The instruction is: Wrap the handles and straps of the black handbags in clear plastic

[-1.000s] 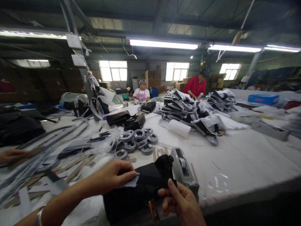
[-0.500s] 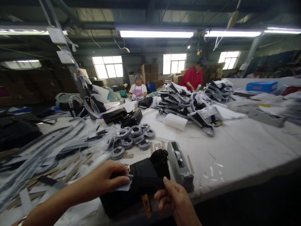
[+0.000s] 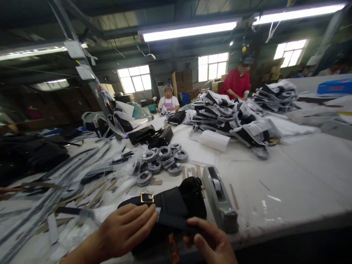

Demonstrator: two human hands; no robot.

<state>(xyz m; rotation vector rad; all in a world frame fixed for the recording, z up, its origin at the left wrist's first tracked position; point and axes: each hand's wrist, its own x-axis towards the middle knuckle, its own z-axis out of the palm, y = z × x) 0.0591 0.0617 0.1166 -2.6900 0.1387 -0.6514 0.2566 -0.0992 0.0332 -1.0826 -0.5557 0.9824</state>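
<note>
One R hand (image 3: 213, 238), nr worktop's (image 3: 288, 172) front edge, pinches a black strap (image 3: 174, 221) w/ its fingers. L hand (image 3: 126, 228): fingers together, grip hidden. Black bag (image 3: 170, 201) sits under. Prob. step: flattening strap; next move likely needs steady hold. Grey coils (image 3: 168, 162) farther.

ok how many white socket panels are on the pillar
2. The upper socket panel sits high on the pillar; the lower socket panel is just below it. Any on the pillar's far side would be hidden.

Glaring overhead tubes (image 3: 189, 31), dark lower-right corner
</note>
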